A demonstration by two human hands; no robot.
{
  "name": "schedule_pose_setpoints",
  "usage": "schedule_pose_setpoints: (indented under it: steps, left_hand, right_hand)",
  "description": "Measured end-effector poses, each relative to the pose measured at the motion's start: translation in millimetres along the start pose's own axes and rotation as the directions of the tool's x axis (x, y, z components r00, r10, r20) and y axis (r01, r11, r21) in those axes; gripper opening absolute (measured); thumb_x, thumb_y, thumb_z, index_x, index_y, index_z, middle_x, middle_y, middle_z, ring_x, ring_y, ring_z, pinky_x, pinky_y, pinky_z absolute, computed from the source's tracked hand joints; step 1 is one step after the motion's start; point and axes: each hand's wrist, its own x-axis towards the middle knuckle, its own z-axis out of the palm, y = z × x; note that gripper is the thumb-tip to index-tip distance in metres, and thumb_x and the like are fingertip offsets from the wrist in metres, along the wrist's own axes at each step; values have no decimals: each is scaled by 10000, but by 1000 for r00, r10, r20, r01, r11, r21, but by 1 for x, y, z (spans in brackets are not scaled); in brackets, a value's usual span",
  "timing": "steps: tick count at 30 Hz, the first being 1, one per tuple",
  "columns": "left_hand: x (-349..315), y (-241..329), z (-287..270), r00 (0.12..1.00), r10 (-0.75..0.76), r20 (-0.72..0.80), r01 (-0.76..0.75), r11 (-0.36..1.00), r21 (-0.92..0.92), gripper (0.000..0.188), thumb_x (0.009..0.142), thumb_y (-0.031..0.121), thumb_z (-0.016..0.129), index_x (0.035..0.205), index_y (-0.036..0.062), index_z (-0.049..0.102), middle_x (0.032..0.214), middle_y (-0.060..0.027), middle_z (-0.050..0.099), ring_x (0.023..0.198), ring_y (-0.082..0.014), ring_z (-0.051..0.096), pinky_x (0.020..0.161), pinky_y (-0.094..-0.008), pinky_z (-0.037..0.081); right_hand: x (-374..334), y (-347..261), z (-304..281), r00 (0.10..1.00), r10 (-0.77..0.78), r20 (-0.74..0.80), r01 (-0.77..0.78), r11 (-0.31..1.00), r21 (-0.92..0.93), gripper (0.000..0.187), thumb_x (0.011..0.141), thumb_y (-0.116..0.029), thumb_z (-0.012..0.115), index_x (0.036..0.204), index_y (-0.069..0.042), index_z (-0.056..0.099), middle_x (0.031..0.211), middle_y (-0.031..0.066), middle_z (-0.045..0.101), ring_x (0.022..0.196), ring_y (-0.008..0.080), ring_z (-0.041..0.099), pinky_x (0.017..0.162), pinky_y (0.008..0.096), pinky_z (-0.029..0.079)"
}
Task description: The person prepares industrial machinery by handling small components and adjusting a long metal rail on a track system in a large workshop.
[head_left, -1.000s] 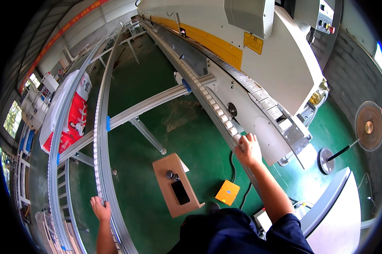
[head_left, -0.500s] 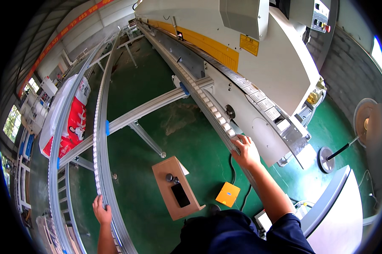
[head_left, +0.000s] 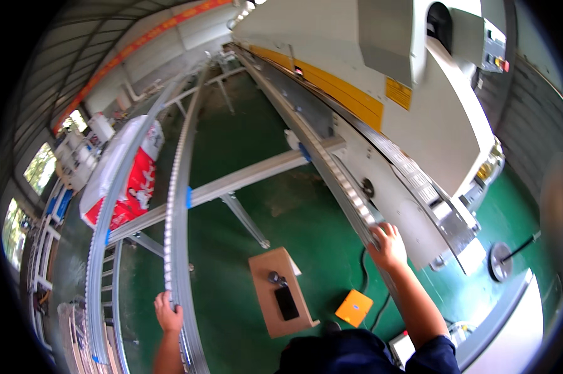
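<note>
My left hand (head_left: 169, 313) is curled over the edge of a long grey metal rail (head_left: 180, 249) lined with small white rollers. My right hand (head_left: 388, 247) grips a similar roller rail (head_left: 337, 176) beside the large machine, near the rail's close end. Its thumb and finger undersides are partly hidden. A metal crossbeam (head_left: 250, 176) with blue end pieces joins the two rails ahead of my hands. Between my arms, low down, stands a brown cardboard box (head_left: 264, 296) carrying a black phone-like slab (head_left: 287, 303) and small dark round items (head_left: 274, 277).
A long white machine (head_left: 331, 37) with a yellow band runs along the right. An orange box (head_left: 354, 308) and dark cable lie on the green floor. Another rail (head_left: 110, 212) stands farther left, by red and white sacks (head_left: 131, 190). A round-based stand (head_left: 500, 262) is at right.
The whole scene has shifted right and slightly down in the view, with some blur. Both hands remain on their rails, at about the same places.
</note>
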Motion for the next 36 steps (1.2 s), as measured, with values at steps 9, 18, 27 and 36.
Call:
schedule_pose_setpoints:
  steps: [9, 18, 27, 36]
  left_hand:
    - [-5, -15, 7, 999, 34, -32, -33, 999, 15, 446, 711, 146, 651, 1141, 51, 586, 1150, -158, 555, 1118, -374, 509, 987, -471, 431]
    - [-2, -6, 8, 997, -39, -67, 42, 998, 42, 387, 723, 161, 655, 1085, 47, 580, 1105, -160, 537, 1092, -368, 508, 972, -472, 425]
    - [-3, -15, 10, 999, 49, -8, -49, 998, -32, 479, 745, 163, 668, 1213, 84, 600, 1276, -135, 552, 1192, -360, 513, 1009, -460, 436]
    - [-6, -7, 7, 996, -63, -59, 65, 997, 31, 382, 750, 167, 657, 1090, 33, 548, 1064, -154, 527, 1071, -381, 522, 918, -475, 453]
  right_hand:
    - [0, -6, -4, 1000, -12, 25, 12, 1000, 0, 380, 725, -174, 689, 1091, -73, 684, 1201, 182, 593, 1150, 381, 526, 1010, 463, 442]
    - [2, -8, -8, 999, 34, -1, -34, 999, 27, 340, 727, -151, 680, 1051, -50, 674, 1140, 192, 587, 1087, 391, 533, 973, 470, 453]
    - [0, -9, -8, 999, -6, 51, 8, 999, -41, 417, 742, -163, 696, 1151, -81, 689, 1276, 191, 571, 1192, 384, 519, 1038, 462, 431]
    - [1, -10, -12, 992, 107, 70, -106, 994, -25, 324, 742, -135, 661, 1055, -54, 666, 1128, 184, 583, 1088, 380, 536, 955, 458, 458]
